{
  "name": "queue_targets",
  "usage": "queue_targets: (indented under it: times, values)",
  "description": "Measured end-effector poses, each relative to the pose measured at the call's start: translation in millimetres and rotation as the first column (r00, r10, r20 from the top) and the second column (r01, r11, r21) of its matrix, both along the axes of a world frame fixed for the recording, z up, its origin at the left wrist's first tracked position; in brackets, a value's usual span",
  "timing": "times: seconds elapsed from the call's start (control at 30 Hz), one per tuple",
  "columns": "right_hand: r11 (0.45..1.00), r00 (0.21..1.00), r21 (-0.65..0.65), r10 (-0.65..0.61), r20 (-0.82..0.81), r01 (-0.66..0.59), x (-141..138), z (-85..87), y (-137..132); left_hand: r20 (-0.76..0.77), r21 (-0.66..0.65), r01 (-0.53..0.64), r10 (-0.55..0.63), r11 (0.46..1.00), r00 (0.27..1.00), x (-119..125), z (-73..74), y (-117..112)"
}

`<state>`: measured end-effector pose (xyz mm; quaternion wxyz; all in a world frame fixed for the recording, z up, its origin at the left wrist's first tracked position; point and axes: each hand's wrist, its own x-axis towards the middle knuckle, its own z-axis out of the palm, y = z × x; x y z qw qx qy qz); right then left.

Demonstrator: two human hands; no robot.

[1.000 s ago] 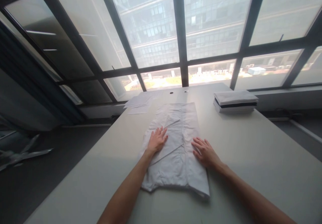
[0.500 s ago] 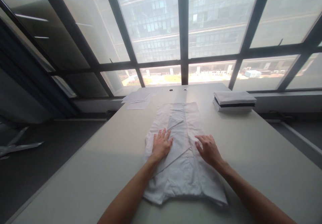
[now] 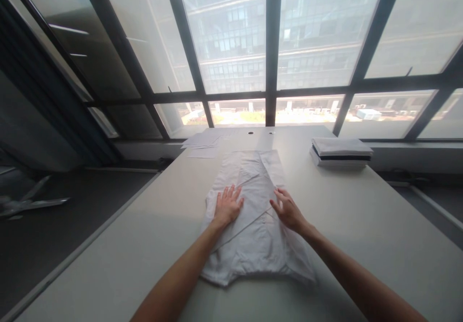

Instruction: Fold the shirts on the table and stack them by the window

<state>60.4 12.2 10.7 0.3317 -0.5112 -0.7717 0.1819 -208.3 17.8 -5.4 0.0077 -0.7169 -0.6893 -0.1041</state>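
Pressing a white shirt flat with both palms

Resting on the shirt (image 3: 253,216) are both of my hands, and everything else can be placed from that garment. It lies lengthwise in the middle of the desk (image 3: 379,225), its side panels already folded inward so that it forms a long narrow strip running away from me toward the window (image 3: 235,37).

My left hand (image 3: 227,207) lies palm down on the shirt's left half, fingers (image 3: 231,192) spread and flat, gripping nothing; I judge the spread weight is there to pin the folded flap so it does not spring back. My right hand (image 3: 288,211) sits on the right half, just across the middle seam from the left. Its fingers (image 3: 277,205) are mostly extended and angled inward toward the slanted fold edge; they look open and pressing, though I cannot tell whether the tips pinch a little cloth beneath them.

The near hem of the shirt bunches slightly just below my wrists, so that end is less smooth than the far end.

Beyond the shirt and to its right, well apart, sits a neat stack (image 3: 342,152) of folded clothes with a dark layer in it. Beyond the shirt to its left, some papers (image 3: 202,143) lie at the desk's far edge.
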Motion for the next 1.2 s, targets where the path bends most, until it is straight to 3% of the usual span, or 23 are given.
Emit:
queue_targets:
  times: [0.1,0.2,0.33,0.43,0.53,0.63,0.73,0.83,0.97,1.2]
  values:
    - [0.992,0.953,-0.011,-0.127,-0.275,0.129,33.0,-3.4,4.6,-0.011,0.016,-0.002,0.002,1.0,1.0,-1.9,-1.8,0.0]
    - [0.955,0.86,-0.101,-0.295,-0.417,0.279,78.5,-17.5,0.6,-0.012,0.026,0.002,-0.002,1.0,1.0,-0.7,-3.4,0.6]
    - [0.911,0.84,-0.214,-0.409,-0.357,0.353,132.2,-36.9,-6.2,-0.01,0.031,0.007,-0.007,0.999,1.0,-0.8,-3.8,1.9]
    - [0.89,0.849,-0.163,-0.456,-0.266,0.427,150.8,-38.7,-2.2,-0.016,0.021,0.01,-0.01,1.0,1.0,-1.6,-3.6,2.5]
    - [0.902,0.893,0.02,-0.423,-0.155,0.431,143.9,-28.0,6.4,-0.026,0.02,0.017,-0.017,1.0,1.0,-1.9,-3.9,2.7]
    - [0.933,0.94,0.133,-0.341,0.021,0.335,116.4,-18.0,10.3,-0.035,0.019,0.016,-0.015,1.0,0.999,-2.2,-4.4,2.7]
    - [0.961,0.933,0.128,-0.269,0.241,0.244,87.2,-22.3,6.4,-0.038,0.024,0.021,-0.021,0.999,0.999,-3.1,-3.8,2.9]
    - [0.971,0.888,0.104,-0.237,0.394,0.213,75.5,-37.5,-0.7,-0.025,0.012,0.03,-0.029,0.999,0.999,-4.6,-2.6,3.4]
    - [0.975,0.861,0.109,-0.222,0.458,0.194,83.7,-49.2,-6.0,-0.023,-0.007,0.034,-0.034,0.999,0.999,-5.5,-1.8,3.8]
    - [0.976,0.857,0.108,-0.216,0.467,0.188,87.7,-44.9,-6.1,-0.034,0.002,0.025,-0.025,1.0,0.999,-3.5,-2.9,3.2]
